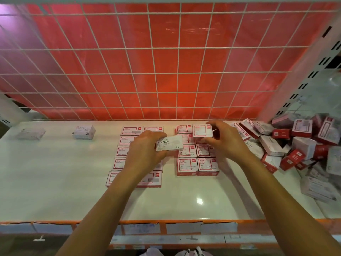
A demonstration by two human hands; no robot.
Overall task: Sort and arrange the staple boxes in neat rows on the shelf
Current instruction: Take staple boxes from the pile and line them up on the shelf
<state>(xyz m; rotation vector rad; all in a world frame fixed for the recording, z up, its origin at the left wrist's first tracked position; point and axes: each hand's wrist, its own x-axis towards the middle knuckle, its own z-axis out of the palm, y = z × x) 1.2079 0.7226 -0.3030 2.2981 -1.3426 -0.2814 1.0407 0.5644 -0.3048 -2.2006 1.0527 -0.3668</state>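
My left hand (145, 150) grips a white box marked STAPLES (169, 143) above the white shelf (55, 172). My right hand (224, 139) pinches a red-framed staple box (202, 130) over the far end of the right block of boxes. Two blocks of red-and-white staple boxes lie flat in neat rows: a left block (127, 141), partly hidden under my left hand and forearm, and a right block (197, 165). A loose heap of red and white boxes (287, 145) fills the shelf's right end.
Two pale boxes stand apart at the back left, one (31, 133) near the edge and one (84, 132) further in. A white wire grid with a red panel (166, 71) closes the back. An orange strip with label holders (180, 227) runs along the shelf front.
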